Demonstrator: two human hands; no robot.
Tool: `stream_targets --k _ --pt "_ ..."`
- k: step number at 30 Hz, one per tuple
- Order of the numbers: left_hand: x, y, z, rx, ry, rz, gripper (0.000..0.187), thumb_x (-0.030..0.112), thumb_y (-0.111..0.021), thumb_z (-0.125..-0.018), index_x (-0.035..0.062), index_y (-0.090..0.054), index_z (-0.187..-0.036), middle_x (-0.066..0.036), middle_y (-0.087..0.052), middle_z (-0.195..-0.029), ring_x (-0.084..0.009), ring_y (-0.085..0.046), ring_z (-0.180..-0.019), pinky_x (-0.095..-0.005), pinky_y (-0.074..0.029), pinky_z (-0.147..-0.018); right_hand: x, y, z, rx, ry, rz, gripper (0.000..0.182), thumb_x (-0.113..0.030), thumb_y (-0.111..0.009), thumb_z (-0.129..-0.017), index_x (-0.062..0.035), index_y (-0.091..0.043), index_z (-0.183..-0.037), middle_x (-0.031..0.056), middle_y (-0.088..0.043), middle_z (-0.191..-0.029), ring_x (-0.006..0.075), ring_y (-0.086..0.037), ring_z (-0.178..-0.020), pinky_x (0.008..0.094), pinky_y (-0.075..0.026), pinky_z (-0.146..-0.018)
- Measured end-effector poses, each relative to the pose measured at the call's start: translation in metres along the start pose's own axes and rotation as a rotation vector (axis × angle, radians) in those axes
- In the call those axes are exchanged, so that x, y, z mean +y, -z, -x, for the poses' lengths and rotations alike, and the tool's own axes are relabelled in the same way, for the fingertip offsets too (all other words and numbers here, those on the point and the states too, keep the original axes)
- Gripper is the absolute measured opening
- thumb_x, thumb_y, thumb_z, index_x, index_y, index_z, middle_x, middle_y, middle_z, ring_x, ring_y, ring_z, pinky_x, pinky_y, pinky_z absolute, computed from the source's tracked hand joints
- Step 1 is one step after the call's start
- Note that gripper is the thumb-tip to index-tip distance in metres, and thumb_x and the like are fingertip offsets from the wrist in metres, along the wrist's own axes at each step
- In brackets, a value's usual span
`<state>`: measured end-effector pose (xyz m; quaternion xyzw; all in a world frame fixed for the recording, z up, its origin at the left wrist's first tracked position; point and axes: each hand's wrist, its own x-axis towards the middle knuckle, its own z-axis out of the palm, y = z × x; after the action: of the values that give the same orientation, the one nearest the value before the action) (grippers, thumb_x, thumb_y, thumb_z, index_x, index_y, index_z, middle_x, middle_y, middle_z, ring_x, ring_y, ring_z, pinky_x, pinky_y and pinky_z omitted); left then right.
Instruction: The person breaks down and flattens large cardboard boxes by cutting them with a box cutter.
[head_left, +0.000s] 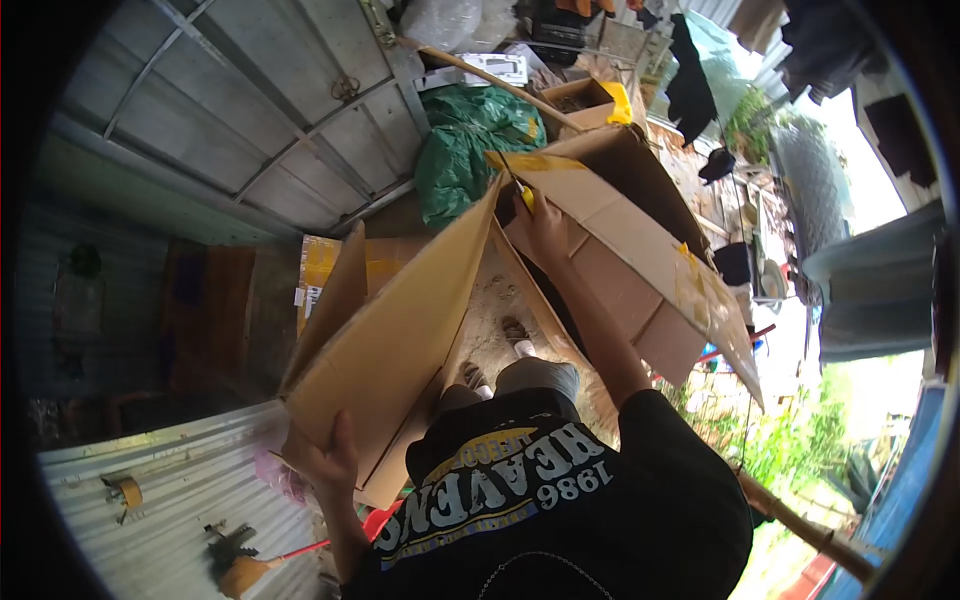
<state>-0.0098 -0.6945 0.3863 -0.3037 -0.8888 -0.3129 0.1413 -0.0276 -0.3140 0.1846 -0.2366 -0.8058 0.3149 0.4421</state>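
A large brown cardboard box stands before me, its near panel (390,330) swung out to the left and its taped flap (640,235) sloping away to the right. My left hand (328,455) grips the outer lower edge of the left panel, thumb on the face turned to me. In my right hand (543,230) is a yellow-handled box cutter (528,197), its thin blade pointing up at the corner where the panel and the flap come together. Yellowed tape strips the flap's top edge.
Beyond the box lies a green plastic bag (470,145) beside an open small carton (580,100). A wooden pole (490,78) leans across there. The metal gate (250,100) is at the left, corrugated sheeting (130,490) below it. Clothes (690,85) hang at the right.
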Motion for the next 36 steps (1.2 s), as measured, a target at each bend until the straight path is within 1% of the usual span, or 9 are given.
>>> stream_targets --k 7,14,17,19,21,26,31,35,36 --pt "0.016 -0.007 -0.004 0.035 0.047 -0.084 0.033 0.025 -0.061 -0.079 -0.0066 -0.054 -0.076 -0.016 -0.056 -0.064 -0.0272 -0.057 -0.056 -0.0326 -0.042 -0.050 0.018 -0.022 0.004 0.063 0.077 0.307 0.026 -0.019 -0.063 -0.076 -0.0027 -0.056 -0.094 0.0118 -0.057 -0.062 0.0258 -0.056 -0.047 0.0314 -0.046 -0.043" --pt "0.027 -0.001 0.005 0.041 0.169 -0.197 0.035 0.031 -0.061 -0.076 -0.0029 -0.057 -0.082 -0.016 -0.059 -0.071 -0.0339 -0.058 -0.062 -0.0379 -0.043 -0.056 0.031 -0.031 -0.017 0.077 0.138 0.280 0.027 -0.020 -0.062 -0.075 -0.0036 -0.057 -0.095 0.0126 -0.060 -0.072 0.0266 -0.060 -0.060 0.0331 -0.049 -0.054" --pt "0.037 0.002 0.001 0.080 0.257 -0.229 0.036 0.033 -0.061 -0.077 -0.0029 -0.057 -0.078 -0.015 -0.058 -0.068 -0.0311 -0.055 -0.057 -0.0377 -0.040 -0.052 0.037 -0.029 -0.008 -0.150 -0.228 0.183 0.026 -0.019 -0.062 -0.075 -0.0042 -0.057 -0.096 0.0152 -0.060 -0.080 0.0287 -0.060 -0.073 0.0365 -0.048 -0.065" --pt "0.034 0.003 0.002 0.193 0.294 -0.321 0.038 0.034 -0.062 -0.077 -0.0028 -0.056 -0.074 -0.012 -0.055 -0.065 -0.0237 -0.049 -0.054 -0.0346 -0.035 -0.051 0.086 -0.035 0.019 -0.042 0.012 0.356 0.023 -0.023 -0.057 -0.079 -0.0039 -0.053 -0.092 0.0150 -0.056 -0.059 0.0294 -0.059 -0.052 0.0359 -0.048 -0.047" --pt "0.033 0.015 0.008 0.216 0.347 -0.296 0.036 0.033 -0.062 -0.077 -0.0030 -0.056 -0.075 -0.012 -0.055 -0.067 -0.0231 -0.049 -0.057 -0.0342 -0.036 -0.054 0.140 -0.033 0.072 -0.067 -0.208 0.540 0.021 -0.024 -0.057 -0.080 -0.0047 -0.051 -0.086 0.0163 -0.056 -0.060 0.0291 -0.059 -0.053 0.0368 -0.047 -0.046" --pt "0.027 0.032 0.011 0.230 0.394 -0.317 0.030 0.023 -0.064 -0.075 -0.0038 -0.056 -0.085 -0.013 -0.056 -0.073 -0.0230 -0.051 -0.063 -0.0338 -0.038 -0.058 0.072 0.034 0.078 -0.400 -0.151 0.192 0.024 -0.019 -0.061 -0.077 -0.0053 -0.051 -0.094 0.0146 -0.059 -0.074 0.0281 -0.059 -0.061 0.0381 -0.047 -0.058" --pt "0.018 0.036 0.005 0.178 0.289 -0.365 0.032 0.024 -0.061 -0.077 -0.0053 -0.055 -0.088 -0.013 -0.059 -0.075 -0.0215 -0.052 -0.062 -0.0320 -0.039 -0.056 0.013 0.012 0.003 -0.244 0.074 0.231 0.040 -0.022 -0.060 -0.078 -0.0088 -0.046 -0.113 0.0161 -0.058 -0.079 0.0325 -0.058 -0.069 0.0357 -0.048 -0.063" --pt "0.019 0.043 0.003 0.107 0.188 -0.429 0.037 0.029 -0.057 -0.080 -0.0067 -0.055 -0.090 -0.014 -0.061 -0.076 -0.0214 -0.056 -0.065 -0.0306 -0.041 -0.058 0.058 -0.024 0.041 -0.382 -0.028 0.274 0.043 -0.024 -0.059 -0.079 -0.0111 -0.045 -0.118 0.0151 -0.058 -0.081 0.0321 -0.058 -0.073 0.0359 -0.047 -0.070" --pt "0.018 0.046 0.004 0.113 0.190 -0.425 0.037 0.029 -0.057 -0.080 -0.0067 -0.055 -0.090 -0.014 -0.061 -0.076 -0.0214 -0.056 -0.065 -0.0306 -0.041 -0.058 0.093 -0.050 0.078 -0.272 -0.243 -0.145 0.039 -0.024 -0.059 -0.079 -0.0088 -0.048 -0.114 0.0150 -0.058 -0.081 0.0312 -0.058 -0.075 0.0364 -0.047 -0.071"
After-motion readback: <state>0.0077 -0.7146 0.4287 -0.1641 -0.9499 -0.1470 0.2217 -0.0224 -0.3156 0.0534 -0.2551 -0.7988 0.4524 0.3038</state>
